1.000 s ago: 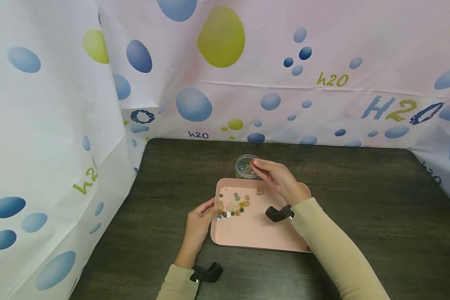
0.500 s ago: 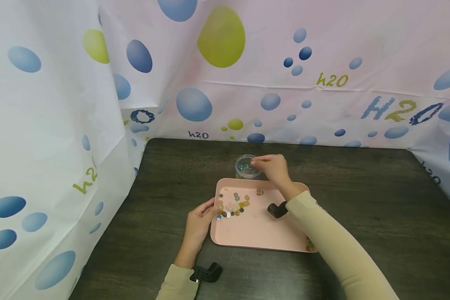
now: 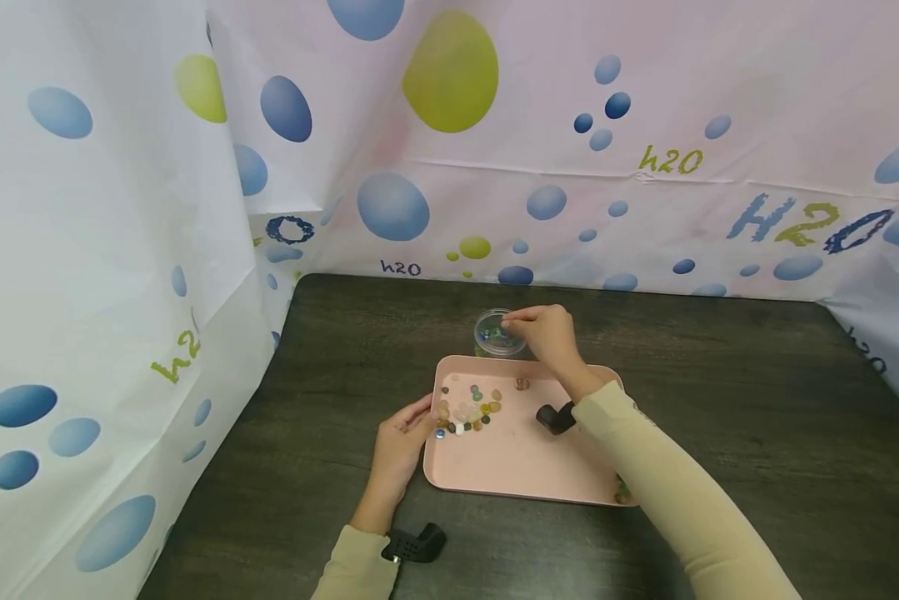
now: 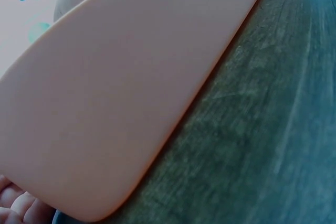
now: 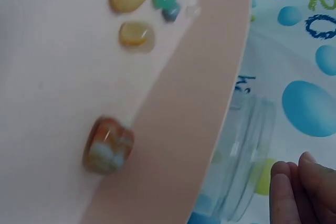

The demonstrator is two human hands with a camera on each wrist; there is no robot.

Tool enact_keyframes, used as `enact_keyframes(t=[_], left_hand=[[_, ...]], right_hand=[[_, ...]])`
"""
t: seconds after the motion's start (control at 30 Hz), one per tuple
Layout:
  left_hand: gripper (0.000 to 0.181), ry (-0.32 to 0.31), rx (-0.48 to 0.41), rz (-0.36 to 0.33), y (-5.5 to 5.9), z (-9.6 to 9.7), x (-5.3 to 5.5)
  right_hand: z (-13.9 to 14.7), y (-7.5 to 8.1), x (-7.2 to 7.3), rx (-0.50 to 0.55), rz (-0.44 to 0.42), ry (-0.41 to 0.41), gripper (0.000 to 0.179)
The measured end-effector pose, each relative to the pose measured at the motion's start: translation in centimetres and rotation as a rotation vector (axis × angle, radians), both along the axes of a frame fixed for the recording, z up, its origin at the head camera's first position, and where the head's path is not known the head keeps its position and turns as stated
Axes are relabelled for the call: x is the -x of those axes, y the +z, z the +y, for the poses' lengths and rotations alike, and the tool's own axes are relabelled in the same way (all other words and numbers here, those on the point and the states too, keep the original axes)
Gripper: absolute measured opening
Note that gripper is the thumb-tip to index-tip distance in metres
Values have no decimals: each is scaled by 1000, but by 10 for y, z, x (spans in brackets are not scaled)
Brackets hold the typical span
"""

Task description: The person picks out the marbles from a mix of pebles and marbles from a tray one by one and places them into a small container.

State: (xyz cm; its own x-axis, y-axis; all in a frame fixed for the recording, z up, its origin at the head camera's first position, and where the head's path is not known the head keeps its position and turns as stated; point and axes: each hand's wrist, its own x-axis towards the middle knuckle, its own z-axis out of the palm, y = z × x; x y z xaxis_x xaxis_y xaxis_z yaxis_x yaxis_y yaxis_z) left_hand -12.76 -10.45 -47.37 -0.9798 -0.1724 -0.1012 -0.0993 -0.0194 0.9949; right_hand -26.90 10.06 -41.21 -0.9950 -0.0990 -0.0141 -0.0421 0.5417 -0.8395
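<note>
My left hand (image 3: 402, 442) grips the left edge of the pink tray (image 3: 524, 462), thumb at the rim; in the left wrist view some fingers (image 4: 23, 205) show by the tray's wall. Over the clear round jar (image 3: 481, 337) behind the tray is my right hand (image 3: 550, 333), its thumb and fingertips gathered at the rim. In the right wrist view no stone shows at those fingertips, and I cannot tell if they hold one. Blue and green pieces show inside the jar. Several small polished stones (image 3: 467, 414) lie at the tray's left; a brown-and-white stone (image 5: 108, 148) lies apart.
More green and brown stones (image 3: 623, 492) sit in the tray's near right corner, partly behind the right sleeve (image 3: 666, 467). The dark wooden table (image 3: 756, 400) extends around the tray. A white curtain with bubble prints (image 3: 554, 100) hangs behind and at the left.
My right hand has turned over the jar and lowered its fingertips to the opening. The orange stone seen in its fingers a second ago is out of sight. My left hand stays on the tray.
</note>
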Motion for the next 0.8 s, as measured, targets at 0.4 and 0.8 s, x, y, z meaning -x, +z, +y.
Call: enact_keyframes(t=[0.4, 0.8], left_hand=[[35, -3, -17, 25, -4, -1, 1], [35, -15, 5, 32, -8, -1, -1]], right_hand=[[-14, 7, -30, 118, -152, 99, 26], [-37, -31, -58, 70, -217, 292, 17]])
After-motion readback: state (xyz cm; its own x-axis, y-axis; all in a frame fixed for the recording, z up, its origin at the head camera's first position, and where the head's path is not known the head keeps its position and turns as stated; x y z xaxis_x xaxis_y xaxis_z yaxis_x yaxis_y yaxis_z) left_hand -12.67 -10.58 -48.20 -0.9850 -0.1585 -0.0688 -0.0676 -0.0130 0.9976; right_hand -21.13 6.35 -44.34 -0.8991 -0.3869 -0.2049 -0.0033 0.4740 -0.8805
